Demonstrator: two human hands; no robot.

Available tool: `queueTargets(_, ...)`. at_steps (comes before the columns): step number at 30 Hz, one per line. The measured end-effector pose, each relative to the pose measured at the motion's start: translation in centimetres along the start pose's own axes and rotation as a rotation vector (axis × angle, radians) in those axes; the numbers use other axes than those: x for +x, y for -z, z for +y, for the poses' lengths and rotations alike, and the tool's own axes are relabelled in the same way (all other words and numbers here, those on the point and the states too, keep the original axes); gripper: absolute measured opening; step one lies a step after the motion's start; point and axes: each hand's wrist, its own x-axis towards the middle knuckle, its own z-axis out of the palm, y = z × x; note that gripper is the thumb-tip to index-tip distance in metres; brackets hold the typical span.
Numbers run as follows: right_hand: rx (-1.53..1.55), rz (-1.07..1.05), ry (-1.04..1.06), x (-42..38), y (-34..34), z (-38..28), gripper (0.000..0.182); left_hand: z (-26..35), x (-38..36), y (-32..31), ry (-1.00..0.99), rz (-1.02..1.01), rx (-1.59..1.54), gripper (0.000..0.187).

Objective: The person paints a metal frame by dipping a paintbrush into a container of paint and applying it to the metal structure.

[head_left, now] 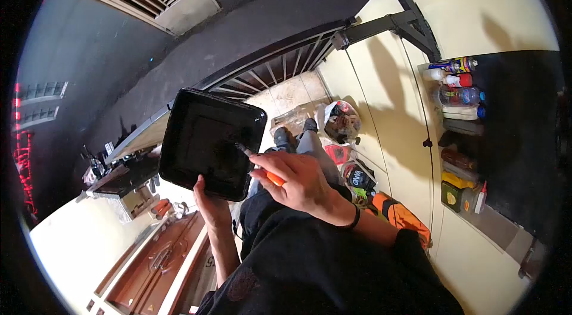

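A square black tray (205, 142) with a glossy wet-looking inside is held up at the centre left. My left hand (213, 206) grips its lower edge, thumb over the rim and the other fingers hidden beneath. In my right hand (298, 184) is a tool with an orange handle (275, 178) and a thin metal shank. The tool's tip reaches into the tray and is hard to make out against the black.
Below stands a white bucket (342, 122) with dark contents, beside an orange and black bag (402, 218). Bottles and cans (459, 96) line a shelf at the right. A dark metal railing (268, 73) runs behind the tray. My shoes (284, 135) show on the floor.
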Motion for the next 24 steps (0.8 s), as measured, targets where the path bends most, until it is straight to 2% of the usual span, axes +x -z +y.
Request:
queueTargets(3,-0.036,0.083,0.003,0.4,0.4,0.5,0.032,-0.3,0.6,-1.0,-0.017,-0.043,-0.012,0.052)
queueTargets(7,-0.059,0.161,-0.085,0.3,1.2,0.7,0.027,-0.7,1.2,-1.7,-0.028,-0.134,0.012,0.050)
queueTargets(9,-0.045,0.204,-0.135,0.2,1.4,1.2,0.024,-0.7,1.6,-2.2,-0.010,-0.118,0.051,0.050)
queueTargets(13,0.011,0.292,-0.202,-0.9,1.2,3.4,0.017,-2.4,3.6,-3.0,-0.024,-0.213,0.087,0.059)
queueTargets(14,-0.009,0.282,-0.220,-1.0,1.4,4.3,0.017,-3.1,4.2,-3.1,-0.036,-0.206,0.140,0.056)
queueTargets(17,-0.051,0.325,-0.206,-2.3,0.0,9.3,0.017,-6.5,7.5,-3.7,-0.047,-0.218,0.226,0.054)
queueTargets(19,-0.067,0.285,-0.279,-3.1,-0.3,12.6,0.018,-9.7,10.2,-3.8,-0.062,-0.209,0.302,0.057)
queueTargets(24,-0.162,0.315,-0.271,-6.3,-2.3,21.5,0.023,-18.3,17.0,-5.1,-0.014,-0.313,0.259,0.058)
